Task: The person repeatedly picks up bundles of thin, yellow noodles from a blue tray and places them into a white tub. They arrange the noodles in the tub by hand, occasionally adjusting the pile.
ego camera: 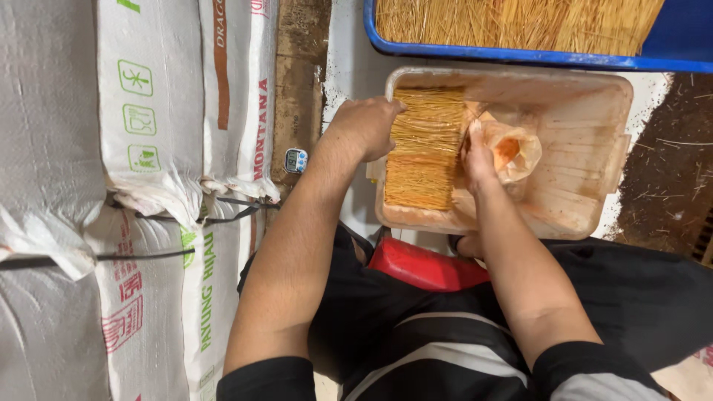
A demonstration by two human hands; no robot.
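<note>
On floor, between the knees: pale plastic tray (pixel 587 186), orange-stained, sat in front of the seated person.
Sticks: bundle of thin yellow sticks (pixel 425 148) lay in the tray's left half, ends aligned, running toward the blue tub.
Left hand: left hand (pixel 369 126) was cupped over the bundle's left edge, fingers curled onto the sticks, pressing not lifting.
Right hand: right hand (pixel 477 154) was flat against the bundle's right edge, fingers extended; grip on anything cannot be told.
Bag: crumpled clear plastic bag (pixel 518 148) with orange contents sat just beside the right hand, inside the tray.
Tub: blue tub (pixel 520 53) of loose sticks, just beyond the tray.
Left side: stacked white woven sacks (pixel 148 186); small digital timer (pixel 295 160) near them on the floor.
Lap: red object (pixel 423 267), below the tray.
</note>
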